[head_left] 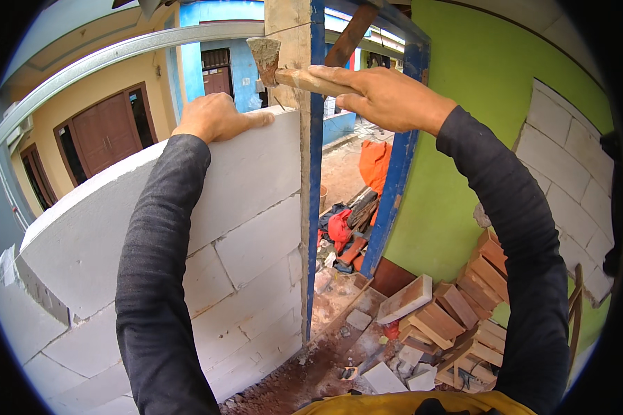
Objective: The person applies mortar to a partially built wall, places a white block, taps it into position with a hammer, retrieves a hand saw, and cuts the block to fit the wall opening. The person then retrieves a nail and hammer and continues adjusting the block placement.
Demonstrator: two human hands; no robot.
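Observation:
My right hand point(387, 97) is closed round the wooden handle of a hatchet point(315, 81), thumb under it and fingers along the top. The worn, flared metal head point(266, 61) is raised beside the timber post point(288, 41), above the wall's right end. A thin nail point(280, 104) sticks up at a slant from the top of the white block wall point(249, 166), close to the post. My left hand point(218, 117) grips the upper edge of the top block. Its thumb points toward the nail, and its other fingers are partly hidden over the far side.
A blue door frame point(394, 180) stands right of the post, with a brown brace point(351, 34) across its top. Bricks point(457, 304) and broken pieces point(384, 377) lie below the green wall point(457, 138). Beyond the doorway are an orange cloth point(374, 166) and scattered items. A metal channel point(131, 45) runs upper left.

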